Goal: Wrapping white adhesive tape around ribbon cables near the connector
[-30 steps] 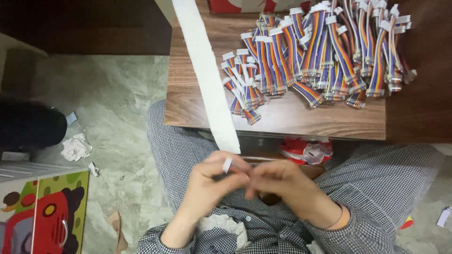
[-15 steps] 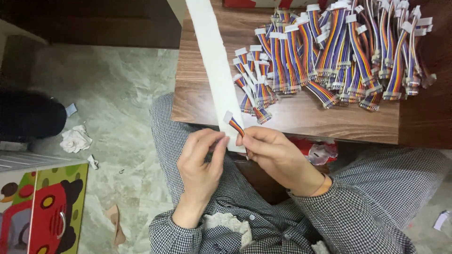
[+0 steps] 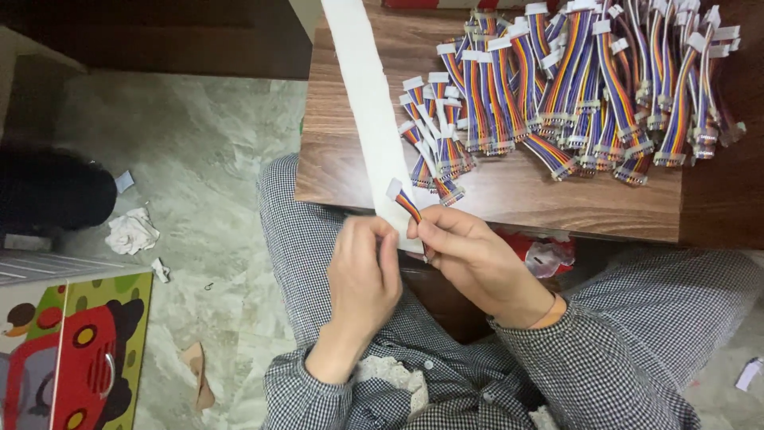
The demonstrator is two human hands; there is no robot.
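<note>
Hands meet just below the near edge of the wooden desk (image 3: 509, 191) in the head view. The right hand (image 3: 469, 259) pinches a short rainbow ribbon cable (image 3: 407, 204) between thumb and fingers, its white connector (image 3: 394, 189) pointing up and to the left, lying over the white strip (image 3: 370, 103) that runs down the desk and hangs off its front edge. The left hand (image 3: 362, 275) sits just beside the right, its fingers curled inward; whether they grip anything cannot be told, since the back of the hand hides the palm. Both wrists come out of checked sleeves, and checked trousers cover the knees underneath. On the desk, well beyond the hands, a large heap of rainbow cables (image 3: 581, 87) with white connectors lies spread across the far half. On the marble floor (image 3: 199, 175) to the left lie a crumpled tissue (image 3: 131, 231) and a colourful cartoon box (image 3: 72, 350).
</note>
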